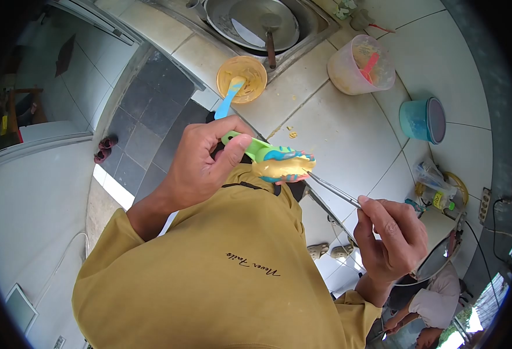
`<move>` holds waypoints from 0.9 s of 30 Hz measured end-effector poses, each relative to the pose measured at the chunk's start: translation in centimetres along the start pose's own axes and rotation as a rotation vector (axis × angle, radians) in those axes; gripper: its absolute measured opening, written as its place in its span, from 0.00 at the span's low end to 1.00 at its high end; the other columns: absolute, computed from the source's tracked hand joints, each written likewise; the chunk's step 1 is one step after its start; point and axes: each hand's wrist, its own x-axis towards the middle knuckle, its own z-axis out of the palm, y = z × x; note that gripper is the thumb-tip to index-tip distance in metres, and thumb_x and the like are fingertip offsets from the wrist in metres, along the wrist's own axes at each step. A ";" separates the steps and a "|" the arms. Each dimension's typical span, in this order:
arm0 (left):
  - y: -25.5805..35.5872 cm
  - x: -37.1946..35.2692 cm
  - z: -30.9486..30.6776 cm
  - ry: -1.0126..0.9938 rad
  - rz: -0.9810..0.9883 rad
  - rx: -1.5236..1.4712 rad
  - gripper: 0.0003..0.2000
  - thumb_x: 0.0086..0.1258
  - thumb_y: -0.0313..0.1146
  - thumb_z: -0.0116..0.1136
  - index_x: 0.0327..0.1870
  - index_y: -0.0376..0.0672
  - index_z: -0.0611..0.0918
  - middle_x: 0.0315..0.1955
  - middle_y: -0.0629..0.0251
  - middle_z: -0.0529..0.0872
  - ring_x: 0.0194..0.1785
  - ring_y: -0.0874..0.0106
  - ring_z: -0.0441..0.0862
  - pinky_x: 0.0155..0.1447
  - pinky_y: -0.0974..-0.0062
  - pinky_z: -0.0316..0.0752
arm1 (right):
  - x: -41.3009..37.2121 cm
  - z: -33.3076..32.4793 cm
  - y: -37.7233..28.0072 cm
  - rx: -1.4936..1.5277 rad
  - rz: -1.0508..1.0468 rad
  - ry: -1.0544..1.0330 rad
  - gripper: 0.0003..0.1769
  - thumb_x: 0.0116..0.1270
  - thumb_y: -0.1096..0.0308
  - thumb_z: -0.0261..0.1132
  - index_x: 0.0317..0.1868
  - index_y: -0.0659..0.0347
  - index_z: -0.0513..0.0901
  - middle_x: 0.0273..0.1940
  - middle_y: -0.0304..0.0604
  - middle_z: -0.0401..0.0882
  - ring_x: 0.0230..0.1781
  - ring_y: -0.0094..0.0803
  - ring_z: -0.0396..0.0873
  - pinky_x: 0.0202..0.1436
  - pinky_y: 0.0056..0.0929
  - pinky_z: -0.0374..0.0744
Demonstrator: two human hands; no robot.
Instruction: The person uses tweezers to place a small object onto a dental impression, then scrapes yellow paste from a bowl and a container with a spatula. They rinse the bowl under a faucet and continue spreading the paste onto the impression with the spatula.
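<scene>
Green handle (245, 143) first: the left hand (209, 154) has it clamped between thumb and fingers, and it carries a blue-and-pink piece (280, 155) heaped along the middle with smooth yellow paste (283, 168). All of this is held up in front of the mustard shirt (209, 250), by the front edge of the tiled counter (311, 113). The right hand (392, 232) has its thumb and fingers pinched together on a thin metal tool (336, 192), whose far end reaches the paste at the blue-and-pink piece's right end.

Just beyond the left hand, near the counter's front edge and beside the corner of the sink (327, 26), sits an orange bowl (260, 87) smeared with more yellow, a blue spatula (225, 104) leaning out over its rim. Inside the sink lies a big round pan (224, 26) with a ladle (270, 43) across it. Yellow crumbs (292, 134) dot the tiles between the bowl and the hands. To the right of the sink, a see-through tub (346, 81) holds a red spoon (370, 64), its inside streaked yellow; farther right is a teal container (414, 120). Another person (439, 296) is bent over at the lower right, well apart from these hands.
</scene>
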 end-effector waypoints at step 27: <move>0.1 0.1 -0.1 -0.013 -0.005 -0.012 0.13 0.77 0.34 0.51 0.35 0.33 0.79 0.27 0.69 0.77 0.31 0.84 0.69 0.34 0.83 0.64 | 0.5 0.5 0.2 0.009 -0.021 -0.041 0.18 0.39 0.80 0.75 0.36 0.60 0.89 0.23 0.38 0.80 0.17 0.25 0.73 0.18 0.21 0.67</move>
